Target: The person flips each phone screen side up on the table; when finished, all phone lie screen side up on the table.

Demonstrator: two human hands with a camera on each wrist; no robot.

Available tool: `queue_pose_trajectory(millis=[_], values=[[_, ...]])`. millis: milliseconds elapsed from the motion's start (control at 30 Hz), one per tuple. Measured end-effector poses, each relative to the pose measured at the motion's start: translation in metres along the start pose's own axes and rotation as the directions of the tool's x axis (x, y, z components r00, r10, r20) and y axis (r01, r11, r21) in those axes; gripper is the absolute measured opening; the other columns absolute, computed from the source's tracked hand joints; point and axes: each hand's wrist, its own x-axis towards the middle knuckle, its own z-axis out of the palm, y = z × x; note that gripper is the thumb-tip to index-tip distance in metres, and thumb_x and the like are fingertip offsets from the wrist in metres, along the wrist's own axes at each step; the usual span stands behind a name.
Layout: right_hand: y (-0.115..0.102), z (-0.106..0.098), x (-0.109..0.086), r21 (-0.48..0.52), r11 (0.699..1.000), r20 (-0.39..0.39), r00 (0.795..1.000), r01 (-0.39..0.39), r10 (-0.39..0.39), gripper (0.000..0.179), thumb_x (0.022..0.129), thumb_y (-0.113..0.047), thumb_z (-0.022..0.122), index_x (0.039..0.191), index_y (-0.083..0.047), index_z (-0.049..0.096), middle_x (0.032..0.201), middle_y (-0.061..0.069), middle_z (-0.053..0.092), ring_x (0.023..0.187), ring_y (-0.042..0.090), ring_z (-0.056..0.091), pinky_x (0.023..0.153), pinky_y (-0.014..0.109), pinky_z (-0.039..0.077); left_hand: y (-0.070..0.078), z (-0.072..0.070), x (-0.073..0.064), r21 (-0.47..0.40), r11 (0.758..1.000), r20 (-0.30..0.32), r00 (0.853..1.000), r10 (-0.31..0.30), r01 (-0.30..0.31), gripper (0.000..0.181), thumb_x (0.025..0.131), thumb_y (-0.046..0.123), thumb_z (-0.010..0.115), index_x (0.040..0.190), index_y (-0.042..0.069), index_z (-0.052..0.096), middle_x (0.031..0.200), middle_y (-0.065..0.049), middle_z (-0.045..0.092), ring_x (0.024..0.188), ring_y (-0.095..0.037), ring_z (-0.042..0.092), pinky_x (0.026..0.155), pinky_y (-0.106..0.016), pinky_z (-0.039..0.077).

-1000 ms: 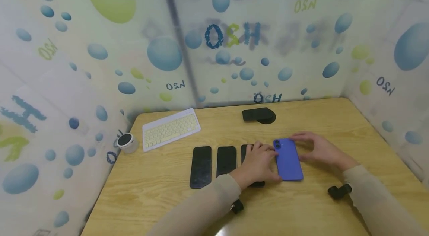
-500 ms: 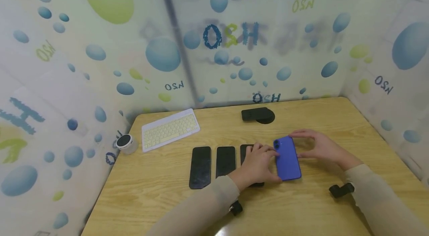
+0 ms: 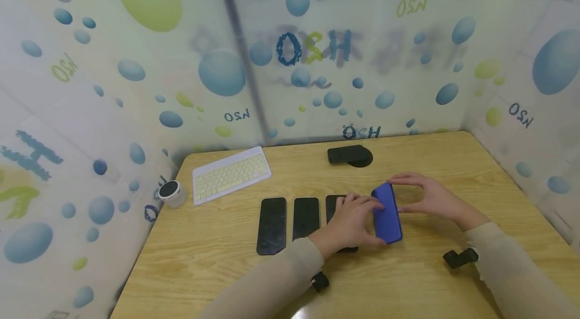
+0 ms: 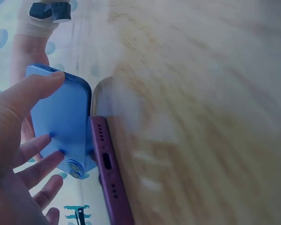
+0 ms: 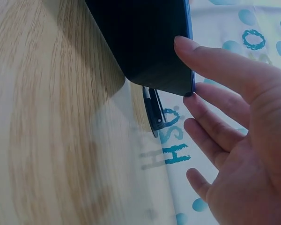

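A blue smartphone (image 3: 388,221) is tipped up on its left long edge, its right side raised off the wooden table. My left hand (image 3: 350,219) holds it from the left, thumb at its bottom end and fingertips against the blue back. On the other side my right hand (image 3: 430,202) pinches the raised edge near the top corner. The right wrist view shows that thumb (image 5: 186,45) at the dark screen side (image 5: 145,42). Under my left hand lies a third dark phone (image 3: 334,207), partly covered; its purple edge (image 4: 107,164) shows in the left wrist view.
Two more dark phones, one at the left (image 3: 271,226) and one in the middle (image 3: 306,216), lie face up in a row. A white keyboard (image 3: 231,174) and a small white round device (image 3: 172,194) sit at the back left. A black device (image 3: 346,154) lies at the back.
The blue phone has gone from lying nearly flat to tilting steeply, its right edge lifted toward the left. The right hand has shifted slightly left with that edge.
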Motion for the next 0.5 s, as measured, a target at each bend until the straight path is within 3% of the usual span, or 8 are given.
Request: queue_pose_trajectory(millis=[500], values=[[-0.0034,0.0081,0.0033,0.025,1.000,-0.011,1.000,0.018,-0.018,0.068,0.083,-0.033,0.088,0.144,-0.018,0.062,0.149,0.014,0.056,0.139,0.044,0.047,0.105,0.073,0.038,-0.0023,-0.0084,-0.0042,-0.131,0.991,-0.016,1.000,0.000,-0.003,0.086,0.074,0.066,0.084,0.148,0.037,0.051,0.152,0.017,0.052,0.126,-0.012,0.042,0.091,-0.033,0.030]])
